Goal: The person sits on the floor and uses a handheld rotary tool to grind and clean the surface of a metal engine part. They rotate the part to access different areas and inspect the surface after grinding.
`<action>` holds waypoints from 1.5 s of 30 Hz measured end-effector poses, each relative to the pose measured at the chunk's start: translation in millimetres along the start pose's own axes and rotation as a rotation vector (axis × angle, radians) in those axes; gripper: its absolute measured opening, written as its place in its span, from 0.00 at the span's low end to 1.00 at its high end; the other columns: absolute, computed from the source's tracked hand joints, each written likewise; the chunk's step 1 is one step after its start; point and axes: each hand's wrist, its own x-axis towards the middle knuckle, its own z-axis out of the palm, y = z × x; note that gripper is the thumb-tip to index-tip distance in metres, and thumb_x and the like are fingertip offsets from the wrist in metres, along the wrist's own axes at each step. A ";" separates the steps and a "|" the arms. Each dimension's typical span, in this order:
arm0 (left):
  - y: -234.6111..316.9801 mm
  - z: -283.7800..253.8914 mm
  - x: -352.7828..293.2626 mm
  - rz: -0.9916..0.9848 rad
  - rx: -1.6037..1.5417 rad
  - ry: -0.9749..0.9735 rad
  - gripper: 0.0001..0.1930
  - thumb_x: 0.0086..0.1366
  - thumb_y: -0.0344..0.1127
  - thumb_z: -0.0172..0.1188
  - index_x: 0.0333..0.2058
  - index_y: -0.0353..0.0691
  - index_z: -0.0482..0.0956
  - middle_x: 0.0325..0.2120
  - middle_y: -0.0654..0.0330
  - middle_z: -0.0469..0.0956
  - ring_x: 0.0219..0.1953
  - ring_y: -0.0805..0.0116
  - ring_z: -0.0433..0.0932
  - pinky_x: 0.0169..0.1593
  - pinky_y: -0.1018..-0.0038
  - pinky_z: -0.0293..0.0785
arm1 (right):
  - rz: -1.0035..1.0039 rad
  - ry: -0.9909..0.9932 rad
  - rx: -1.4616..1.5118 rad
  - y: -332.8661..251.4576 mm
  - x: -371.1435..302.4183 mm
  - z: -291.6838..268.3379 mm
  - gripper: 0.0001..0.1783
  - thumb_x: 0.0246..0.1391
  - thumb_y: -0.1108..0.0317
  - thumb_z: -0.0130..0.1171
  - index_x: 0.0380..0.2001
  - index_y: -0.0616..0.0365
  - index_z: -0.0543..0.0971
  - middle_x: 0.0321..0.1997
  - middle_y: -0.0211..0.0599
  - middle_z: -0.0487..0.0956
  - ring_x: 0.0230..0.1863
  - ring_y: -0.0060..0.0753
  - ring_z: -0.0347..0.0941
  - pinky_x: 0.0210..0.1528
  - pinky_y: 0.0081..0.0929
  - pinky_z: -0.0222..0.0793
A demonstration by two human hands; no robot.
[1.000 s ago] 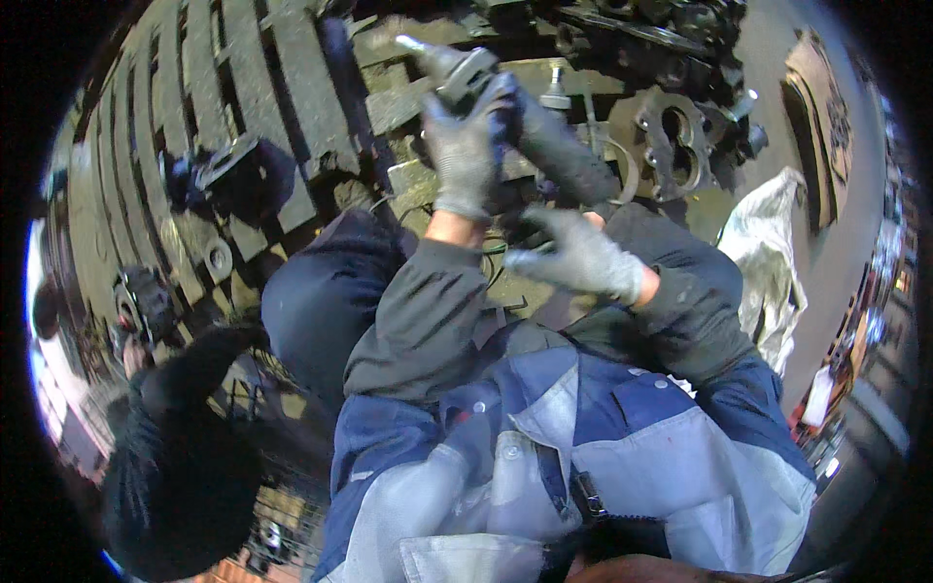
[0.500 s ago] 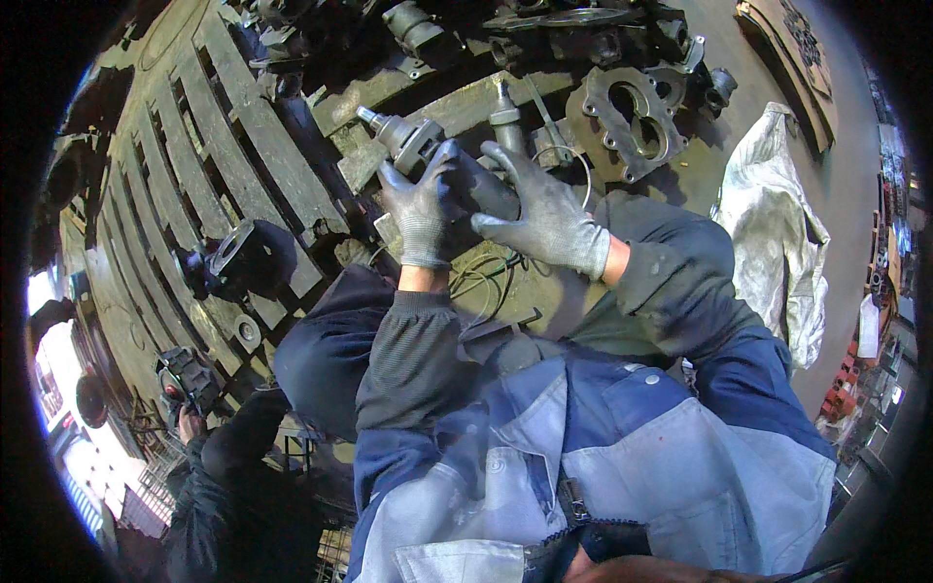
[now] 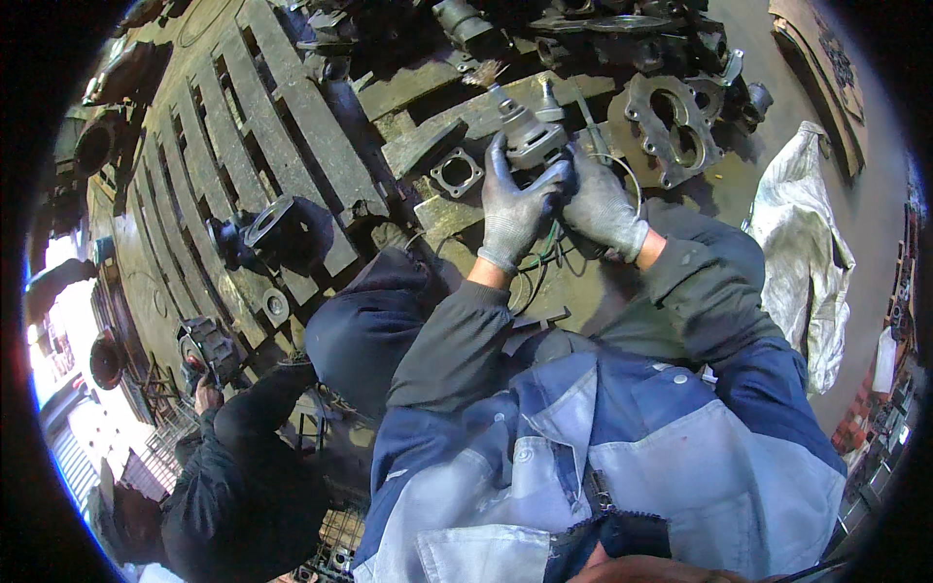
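Both my gloved hands are closed round a power tool, a straight grinder (image 3: 533,139) with a grey metal head. At its thin tip is a frayed, bristly wire brush (image 3: 483,74). My left hand (image 3: 515,209) grips the tool just behind the head, and my right hand (image 3: 604,206) wraps its body from the other side; the body is mostly hidden by the gloves. Left of the head lies a square metal flange (image 3: 457,173) with a round hole. Just beyond the grinder is another spindle-ended tool (image 3: 549,105), partly covered.
A large cast plate (image 3: 673,131) with openings lies to the right, near a white sack (image 3: 802,257). Wooden pallet slats (image 3: 228,146) stretch leftward, carrying a dark round casting (image 3: 272,228). Cables (image 3: 539,257) hang below my hands. At lower left a co-worker's hand (image 3: 207,395) holds a dark part.
The grinder has swung rightward in view and its bristly tip now shows. My right hand, spread before, has closed round the body. The square flange has come into sight.
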 end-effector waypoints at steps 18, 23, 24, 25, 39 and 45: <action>-65.4 -72.5 40.9 -0.092 1.065 0.346 0.36 0.59 0.62 0.71 0.51 0.33 0.83 0.45 0.38 0.86 0.48 0.39 0.85 0.54 0.52 0.80 | 0.387 0.318 -0.065 126.2 70.2 9.6 0.46 0.46 0.37 0.76 0.58 0.59 0.76 0.55 0.55 0.84 0.56 0.59 0.81 0.58 0.52 0.75; -53.9 -68.1 50.2 -0.210 1.262 0.221 0.30 0.60 0.64 0.68 0.43 0.40 0.88 0.39 0.46 0.88 0.44 0.42 0.87 0.50 0.53 0.82 | 0.425 0.290 -0.144 159.0 93.2 39.4 0.43 0.47 0.32 0.72 0.53 0.56 0.79 0.51 0.55 0.85 0.55 0.62 0.82 0.57 0.52 0.76; -51.2 -68.5 52.8 -0.248 1.289 0.195 0.29 0.61 0.65 0.67 0.42 0.42 0.89 0.40 0.48 0.88 0.45 0.42 0.87 0.50 0.54 0.81 | 0.422 0.316 -0.139 164.5 97.5 44.5 0.43 0.47 0.31 0.71 0.53 0.57 0.79 0.51 0.56 0.85 0.55 0.62 0.82 0.57 0.52 0.76; -49.2 -68.5 55.3 -0.248 1.313 0.195 0.26 0.62 0.64 0.67 0.39 0.45 0.90 0.39 0.48 0.88 0.43 0.43 0.86 0.50 0.53 0.82 | 0.444 0.318 -0.135 168.5 101.7 50.2 0.43 0.47 0.31 0.71 0.53 0.57 0.79 0.51 0.56 0.85 0.55 0.62 0.82 0.57 0.52 0.76; -63.5 -173.8 53.8 -0.468 0.651 0.420 0.13 0.63 0.40 0.68 0.42 0.40 0.91 0.33 0.53 0.89 0.31 0.57 0.88 0.36 0.62 0.83 | 0.525 0.156 -0.226 182.2 133.0 78.5 0.60 0.47 0.40 0.72 0.77 0.57 0.58 0.72 0.57 0.70 0.70 0.62 0.70 0.70 0.54 0.68; -87.4 -201.8 51.7 -0.549 -0.047 0.486 0.14 0.65 0.34 0.66 0.49 0.42 0.86 0.36 0.58 0.86 0.27 0.63 0.83 0.31 0.66 0.82 | 0.472 0.074 -0.376 178.2 131.1 72.8 0.56 0.49 0.30 0.67 0.71 0.59 0.67 0.64 0.63 0.77 0.64 0.64 0.76 0.65 0.56 0.72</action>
